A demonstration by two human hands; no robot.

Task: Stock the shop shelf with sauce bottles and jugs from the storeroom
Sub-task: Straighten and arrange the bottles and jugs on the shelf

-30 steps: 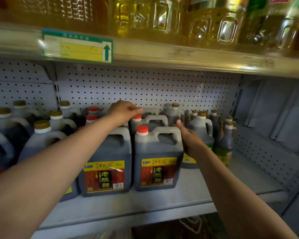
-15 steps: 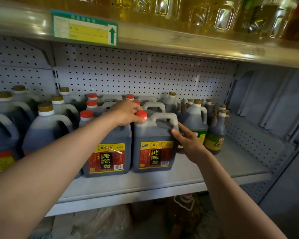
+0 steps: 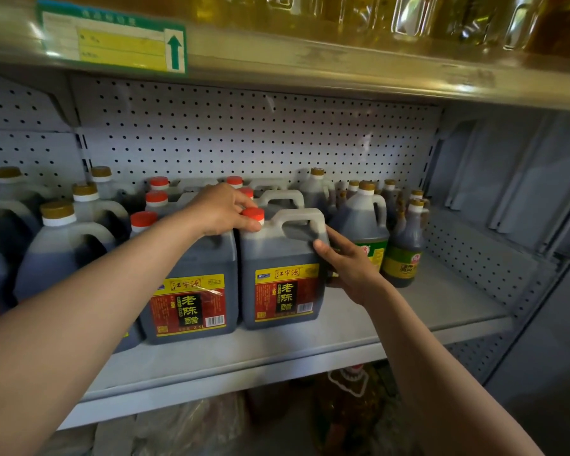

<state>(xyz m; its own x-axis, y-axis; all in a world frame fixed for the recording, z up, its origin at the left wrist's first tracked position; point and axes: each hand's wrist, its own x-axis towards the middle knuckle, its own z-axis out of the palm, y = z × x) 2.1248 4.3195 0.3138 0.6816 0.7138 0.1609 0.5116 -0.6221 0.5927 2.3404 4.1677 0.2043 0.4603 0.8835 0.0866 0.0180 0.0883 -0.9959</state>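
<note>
My left grip [image 3: 222,210] pinched the red cap [image 3: 253,214] of a dark-vinegar jug [image 3: 282,271]; right grip [image 3: 348,264] clasped its 3 o'clock side. Two front jugs on the shelf [image 3: 310,350].

A white perforated back panel [image 3: 244,139] closes the rear of the bay. A grey metal side panel [image 3: 507,179] stands at the right. The upper shelf edge [image 3: 310,60] carries a green-and-yellow price label [image 3: 112,37].
</note>
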